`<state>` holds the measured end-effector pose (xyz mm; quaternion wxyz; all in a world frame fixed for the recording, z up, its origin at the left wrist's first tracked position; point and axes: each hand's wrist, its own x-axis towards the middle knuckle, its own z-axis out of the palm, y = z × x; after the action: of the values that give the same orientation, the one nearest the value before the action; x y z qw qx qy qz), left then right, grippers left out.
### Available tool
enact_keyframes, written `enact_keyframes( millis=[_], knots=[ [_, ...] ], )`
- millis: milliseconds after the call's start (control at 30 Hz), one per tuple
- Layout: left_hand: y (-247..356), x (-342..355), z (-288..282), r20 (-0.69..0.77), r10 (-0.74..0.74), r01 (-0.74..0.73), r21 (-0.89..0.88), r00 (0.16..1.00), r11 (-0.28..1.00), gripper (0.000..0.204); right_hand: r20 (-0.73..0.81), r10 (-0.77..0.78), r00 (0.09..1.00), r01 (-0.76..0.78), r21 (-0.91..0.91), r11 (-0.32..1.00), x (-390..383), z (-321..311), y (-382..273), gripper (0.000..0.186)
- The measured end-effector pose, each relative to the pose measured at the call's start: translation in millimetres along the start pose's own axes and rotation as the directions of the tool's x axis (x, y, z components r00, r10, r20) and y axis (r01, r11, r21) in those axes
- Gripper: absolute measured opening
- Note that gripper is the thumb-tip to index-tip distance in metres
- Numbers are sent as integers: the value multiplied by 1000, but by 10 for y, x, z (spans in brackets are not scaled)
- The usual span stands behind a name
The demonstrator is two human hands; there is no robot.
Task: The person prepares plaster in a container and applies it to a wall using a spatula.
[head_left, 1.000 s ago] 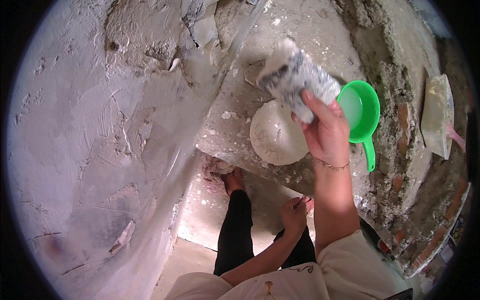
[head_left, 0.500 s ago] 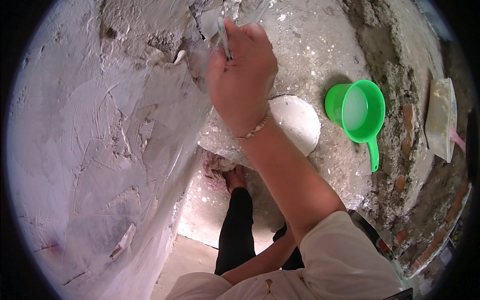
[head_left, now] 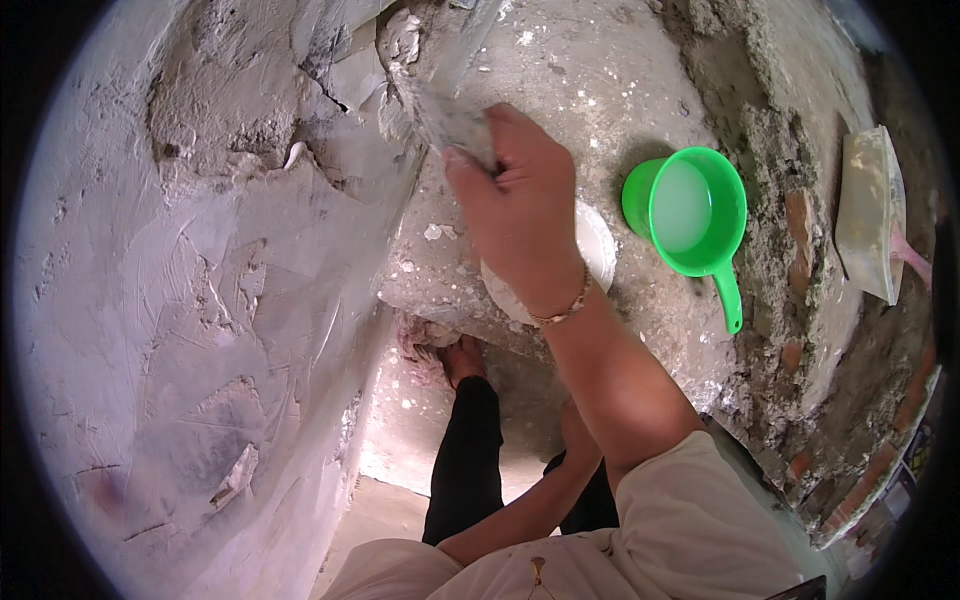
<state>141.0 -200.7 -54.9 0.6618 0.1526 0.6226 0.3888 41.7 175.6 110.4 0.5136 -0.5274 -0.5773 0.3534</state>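
Note:
My right hand (head_left: 515, 205) is closed on a plaster-smeared, blurred flat scraper (head_left: 440, 115), its blade at the cracked wall (head_left: 350, 80) beside a wet-looking lump of white plaster (head_left: 402, 38). Under my wrist a white bowl (head_left: 598, 245) of pale material is partly hidden. Beside it, to the right, stands a green plastic dipper (head_left: 685, 205) with milky liquid. My left hand (head_left: 575, 425) is low behind my right forearm; its fingers and whatever they may hold are hidden.
A rough plastered wall (head_left: 150, 300) fills the left side. A speckled ledge (head_left: 560, 60) borders crumbling brick and mortar (head_left: 800, 250) on the right, where a pale rectangular tool (head_left: 865, 210) with a pink handle sits. My bare foot (head_left: 460, 360) is on the lower floor by crumpled pinkish material (head_left: 420, 335).
My right hand has swung from above the bowl and dipper leftward to the wall, then shifted slightly down and right, still holding the scraper. My left hand has become mostly hidden.

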Motion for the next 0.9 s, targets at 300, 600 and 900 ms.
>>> enact_keyframes(
  millis=[300, 600, 900],
  knots=[
    [890, 88, 21, 169, 530, -450, 764, 831, 462, 19, -260, 64, 964, -82, -61, 995, 367, 255, 196, 12],
    [751, 27, -18, 217, 136, -254, 880, 967, 402, 23, 3, -166, 986, 163, -210, 964, -27, 302, -164, 27],
    [1481, -32, 111, -93, -180, 197, 224, 979, 955, 25, -107, 114, 988, -119, -41, 992, 485, -145, 267, 10]
  ],
)
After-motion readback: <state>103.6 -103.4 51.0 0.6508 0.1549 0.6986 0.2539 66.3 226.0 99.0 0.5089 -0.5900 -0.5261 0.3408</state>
